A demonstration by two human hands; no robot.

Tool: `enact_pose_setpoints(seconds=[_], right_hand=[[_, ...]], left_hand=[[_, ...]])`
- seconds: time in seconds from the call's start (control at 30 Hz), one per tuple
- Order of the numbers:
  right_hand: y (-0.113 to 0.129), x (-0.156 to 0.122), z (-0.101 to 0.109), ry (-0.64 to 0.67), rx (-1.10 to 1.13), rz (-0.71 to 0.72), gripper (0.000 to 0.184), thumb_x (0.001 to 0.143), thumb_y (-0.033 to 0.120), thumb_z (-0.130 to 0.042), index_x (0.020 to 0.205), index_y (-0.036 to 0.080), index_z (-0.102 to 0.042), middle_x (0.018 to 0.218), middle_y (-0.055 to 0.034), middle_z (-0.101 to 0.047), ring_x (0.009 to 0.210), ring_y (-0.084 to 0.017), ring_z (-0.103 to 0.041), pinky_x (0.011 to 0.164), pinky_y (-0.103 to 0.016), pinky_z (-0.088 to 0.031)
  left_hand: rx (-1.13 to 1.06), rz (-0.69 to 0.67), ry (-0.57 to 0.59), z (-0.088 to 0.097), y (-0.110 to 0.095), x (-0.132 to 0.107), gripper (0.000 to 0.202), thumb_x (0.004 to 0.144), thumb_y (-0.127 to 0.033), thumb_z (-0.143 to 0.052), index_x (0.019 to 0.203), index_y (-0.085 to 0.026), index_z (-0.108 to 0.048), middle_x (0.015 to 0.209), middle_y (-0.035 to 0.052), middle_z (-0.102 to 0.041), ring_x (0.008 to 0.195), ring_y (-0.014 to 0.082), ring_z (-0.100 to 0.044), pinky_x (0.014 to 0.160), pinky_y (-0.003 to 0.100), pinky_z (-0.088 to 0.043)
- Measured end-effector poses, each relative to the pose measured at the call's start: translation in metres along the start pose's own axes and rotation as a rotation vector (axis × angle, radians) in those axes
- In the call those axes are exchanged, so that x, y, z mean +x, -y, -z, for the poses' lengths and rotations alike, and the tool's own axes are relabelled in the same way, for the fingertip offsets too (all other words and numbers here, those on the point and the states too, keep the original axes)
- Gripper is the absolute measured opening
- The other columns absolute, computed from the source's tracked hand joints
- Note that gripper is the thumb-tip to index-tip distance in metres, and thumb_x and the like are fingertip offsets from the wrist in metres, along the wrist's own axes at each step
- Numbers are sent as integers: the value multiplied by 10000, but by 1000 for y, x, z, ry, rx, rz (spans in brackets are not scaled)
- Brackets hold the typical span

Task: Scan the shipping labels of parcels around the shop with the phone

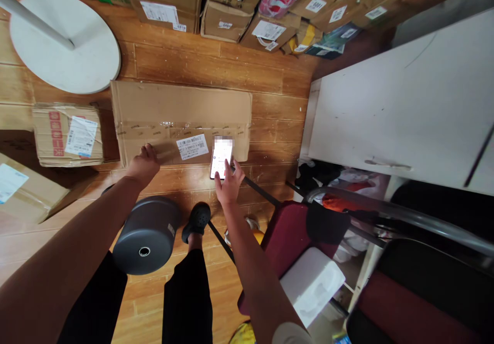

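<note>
Nearest the camera were the person's dark trouser legs [187, 303] and one black shoe [196, 220], planted on the plank floor [216, 71] short of the long cardboard box [181, 112]. This stance let both arms reach the box. On the near side of the box, left of the shoe, sat a grey drum [146, 236], a hub hole in the face turned toward the camera. To the near right of the box stood a red chair [287, 236], with a white foam block [312, 282] closer in.

The left hand [143, 164] lay on the box's near edge with fingers bent over the cardboard, apparently to steady it. Whether it gripped or merely pressed could not be determined. The right hand [228, 184] grasped a phone [221, 159] from below, with the screen lit and facing up. The phone was held over the box's near edge, just right of its shipping label [192, 147] — judged a position chosen to bring the handset close to the printed code.

The box lay flat with its taped seam and label upward, so the label was readable from above. Left of the box sat a smaller taped carton [67, 134], near but apart. Beyond the box's far left corner rested a white round base [65, 45] with its pole. Right of the box stood a white table [401, 107]. Farthest beyond the box, numbered parcels [239, 9] were stacked — tags outward, presumably for reading.
</note>
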State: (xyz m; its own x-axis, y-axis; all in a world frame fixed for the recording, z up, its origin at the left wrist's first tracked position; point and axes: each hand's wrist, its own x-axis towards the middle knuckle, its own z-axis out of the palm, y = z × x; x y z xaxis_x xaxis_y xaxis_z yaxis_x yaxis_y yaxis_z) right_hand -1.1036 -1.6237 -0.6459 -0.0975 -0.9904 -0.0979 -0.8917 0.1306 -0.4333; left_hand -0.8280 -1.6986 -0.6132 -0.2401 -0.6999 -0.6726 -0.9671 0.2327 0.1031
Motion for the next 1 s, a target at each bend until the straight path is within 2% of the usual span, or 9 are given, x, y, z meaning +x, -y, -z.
enact_pose_setpoints(seconds=[0.1, 0.2, 0.27, 0.33, 0.47, 0.57, 0.67, 0.87, 1.0], right_hand=[[-5, -1, -2, -54, 22, -67, 488, 934, 372, -507, 1386, 190, -488, 1408, -218, -426, 1298, -362, -405, 1048, -586, -357], [-9, -3, -4, -63, 98, -112, 522, 943, 400, -482, 1403, 156, -448, 1371, -229, -462, 1287, -346, -425, 1056, -562, -381], [-11, -5, -6, -42, 192, -143, 575, 931, 428, -490, 1415, 126, -418, 1354, -237, -490, 1286, -337, -440, 1071, -541, -384], [-11, -6, -9, -21, 299, -205, 624, 890, 471, -546, 1394, 119, -436, 1347, -232, -519, 1287, -335, -454, 1085, -519, -379], [-14, -1, -21, -39, 403, -383, 566, 865, 556, -547, 1249, 141, -535, 1195, -186, -633, 1109, -303, -591, 951, -453, -478], [-16, 10, -31, -59, 417, -511, 491, 895, 603, -454, 991, 148, -612, 903, -114, -687, 819, -250, -634, 762, -387, -513], [-17, 20, -35, -63, 437, -598, 487, 846, 650, -504, 792, 174, -594, 744, -67, -667, 673, -213, -594, 662, -340, -487], [-13, 28, -33, -61, 482, -674, 473, 756, 665, -613, 751, 194, -574, 736, -64, -684, 666, -220, -613, 627, -319, -465], [-13, 24, -35, -68, 511, -698, 436, 847, 625, -492, 781, 200, -568, 775, -88, -691, 722, -249, -636, 670, -351, -479]], left_hand=[[10, -15, 25, 4, 4, -4, 591, 916, -69, -108, 1355, 177, -418, 1445, 407, -351, 1318, 461, -430, 913, 539, -503], [-33, 9, -109, 8, 10, -10, 500, 940, -255, -443, 1391, -45, -497, 1473, 258, -413, 1327, 412, -421, 1042, 531, -431], [-89, 132, -220, 10, 13, -13, 758, 834, -355, -685, 1487, -126, -374, 1537, 244, -304, 1386, 445, -322, 1096, 573, -364], [-131, 258, -204, 12, 13, -11, 965, 777, -379, -766, 1534, -95, -240, 1553, 324, -170, 1411, 496, -244, 1087, 583, -363], [-60, 286, -69, 16, 11, -4, 861, 820, -390, -727, 1474, -15, -311, 1483, 413, -214, 1356, 514, -335, 993, 533, -457], [8, 259, -74, 20, 11, -3, 830, 830, -416, -713, 1454, -18, -337, 1457, 409, -271, 1313, 486, -408, 962, 512, -480], [36, 228, -80, 24, 13, -5, 803, 840, -446, -691, 1442, -25, -366, 1440, 413, -294, 1269, 489, -458, 933, 508, -492], [108, 229, -16, 30, 13, -2, 784, 865, -470, -653, 1442, -21, -370, 1429, 421, -315, 1265, 481, -477, 887, 485, -512], [144, 241, 12, 33, 11, 1, 791, 869, -476, -653, 1441, -15, -359, 1420, 429, -329, 1257, 466, -497, 871, 465, -523]])
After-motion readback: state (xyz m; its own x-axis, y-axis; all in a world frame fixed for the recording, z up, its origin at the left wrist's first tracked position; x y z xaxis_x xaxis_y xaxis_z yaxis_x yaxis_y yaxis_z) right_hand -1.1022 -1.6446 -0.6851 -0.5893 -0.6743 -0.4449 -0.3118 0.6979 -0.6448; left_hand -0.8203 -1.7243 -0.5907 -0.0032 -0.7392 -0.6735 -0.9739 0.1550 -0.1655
